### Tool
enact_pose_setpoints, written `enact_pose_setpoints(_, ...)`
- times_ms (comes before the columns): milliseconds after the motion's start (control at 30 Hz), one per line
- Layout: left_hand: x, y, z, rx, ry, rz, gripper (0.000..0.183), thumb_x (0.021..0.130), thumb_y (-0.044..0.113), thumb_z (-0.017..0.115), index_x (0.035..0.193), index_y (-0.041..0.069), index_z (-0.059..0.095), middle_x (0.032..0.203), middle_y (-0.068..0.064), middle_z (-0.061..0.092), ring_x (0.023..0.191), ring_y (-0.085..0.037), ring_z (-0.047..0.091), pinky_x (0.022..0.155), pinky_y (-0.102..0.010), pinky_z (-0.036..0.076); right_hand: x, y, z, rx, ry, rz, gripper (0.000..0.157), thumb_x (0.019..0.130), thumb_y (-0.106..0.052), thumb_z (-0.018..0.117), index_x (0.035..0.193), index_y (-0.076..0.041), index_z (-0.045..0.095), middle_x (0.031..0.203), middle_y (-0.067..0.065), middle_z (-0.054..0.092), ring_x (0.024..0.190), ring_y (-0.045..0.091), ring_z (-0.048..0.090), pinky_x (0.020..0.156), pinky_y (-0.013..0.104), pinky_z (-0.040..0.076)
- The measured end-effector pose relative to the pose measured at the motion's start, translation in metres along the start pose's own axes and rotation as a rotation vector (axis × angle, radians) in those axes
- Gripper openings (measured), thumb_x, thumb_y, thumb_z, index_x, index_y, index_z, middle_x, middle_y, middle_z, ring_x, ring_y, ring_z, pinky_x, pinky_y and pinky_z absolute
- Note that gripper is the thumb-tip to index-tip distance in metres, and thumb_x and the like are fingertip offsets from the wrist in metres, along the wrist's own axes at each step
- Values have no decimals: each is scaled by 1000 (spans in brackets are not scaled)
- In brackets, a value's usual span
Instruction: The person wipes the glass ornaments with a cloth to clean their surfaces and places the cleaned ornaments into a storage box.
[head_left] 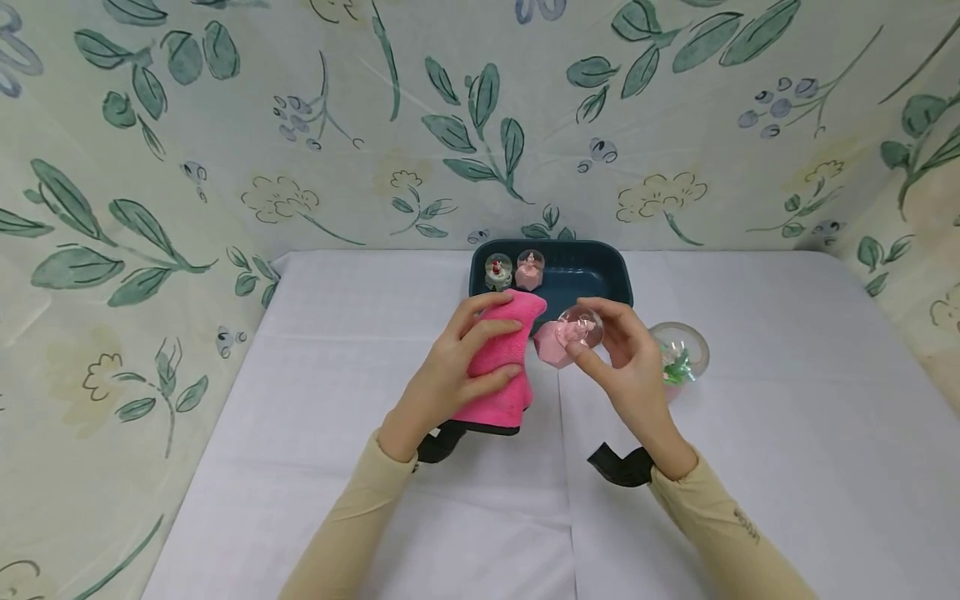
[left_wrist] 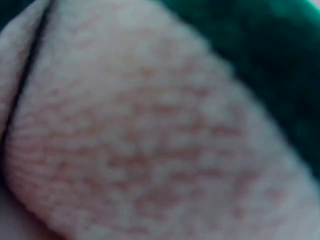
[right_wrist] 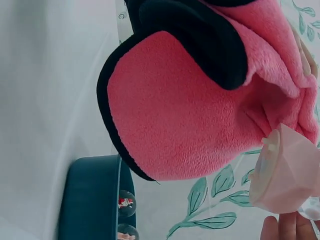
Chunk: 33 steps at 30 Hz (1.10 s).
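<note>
I see the right hand pinching one tilted pink globe beside one cloth, gripped by the left hand. Beyond, one tray holds two small globes; one larger globe stands rightward. Print on the right sleeve: too small to read.

we record a screened-off setup: a white-clothed table, with leaf-and-flower printed sheeting behind it and along both sides. we cannot tell whether the room is a home or studio.
</note>
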<state>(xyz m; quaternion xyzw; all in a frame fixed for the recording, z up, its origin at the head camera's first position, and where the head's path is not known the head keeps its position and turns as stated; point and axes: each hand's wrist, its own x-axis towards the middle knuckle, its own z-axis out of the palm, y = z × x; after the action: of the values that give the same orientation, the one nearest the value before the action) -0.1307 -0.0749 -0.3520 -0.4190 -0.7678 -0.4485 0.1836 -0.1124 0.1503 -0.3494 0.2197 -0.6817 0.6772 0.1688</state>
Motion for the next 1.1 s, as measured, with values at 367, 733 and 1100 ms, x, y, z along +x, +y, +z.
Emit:
enact_pose_setpoints(367, -9, -7, -5, -1, 52, -34, 48, 78, 5, 77, 121, 7, 56, 139, -11, 40, 122, -25, 46, 87, -31, 51, 20, 16, -8, 18, 86, 133, 43, 85, 9, 63, 127, 4, 54, 123, 13, 55, 114, 22, 50, 100, 24, 40)
enact_pose_setpoints(733, -17, -8, -9, -8, 84, -73, 48, 78, 4, 78, 121, 8, 57, 140, -10, 41, 109, -24, 54, 83, -32, 53, 44, 37, -11, 34, 145, 209, 42, 88, -3, 65, 128, 3, 53, 121, 8, 55, 110, 20, 50, 95, 23, 42)
enact_pose_setpoints(1100, -19, -8, -9, -11, 87, -75, 48, 78, 4, 78, 120, 8, 56, 139, -10, 40, 108, -25, 54, 82, -32, 53, 67, 60, -5, -3, 194, 179, 45, 86, -5, 68, 128, 4, 54, 115, 5, 55, 104, 17, 50, 90, 25, 41)
